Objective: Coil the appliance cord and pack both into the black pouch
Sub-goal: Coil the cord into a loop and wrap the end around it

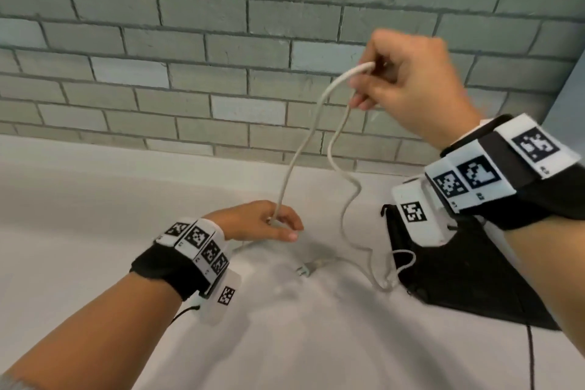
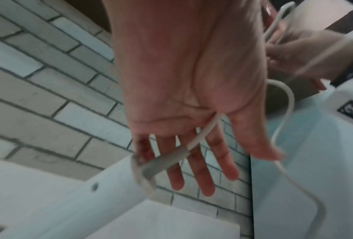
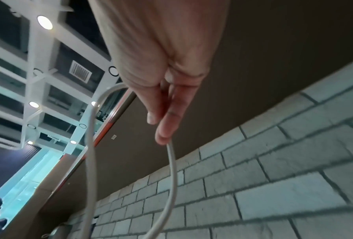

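My right hand (image 1: 373,79) is raised in front of the wall and pinches a bend of the white cord (image 1: 297,149), whose two strands hang down from it. One strand drops to my left hand (image 1: 281,225), low over the table. There the cord (image 2: 200,135) runs from the thumb crook across straight, spread fingers (image 2: 202,169) to a thick grey collar (image 2: 161,161) on a white body. The other strand snakes down to the table beside the black pouch (image 1: 468,282); its plug (image 1: 305,270) lies flat between my hands. In the right wrist view the cord (image 3: 171,169) hangs off the fingertips (image 3: 163,134).
A white table (image 1: 95,199) runs back to a grey brick wall (image 1: 190,41). The pouch lies flat at the right under my right wrist, with a small cord loop (image 1: 403,260) on its left edge. A thin black cable (image 1: 530,358) crosses the table's front right.
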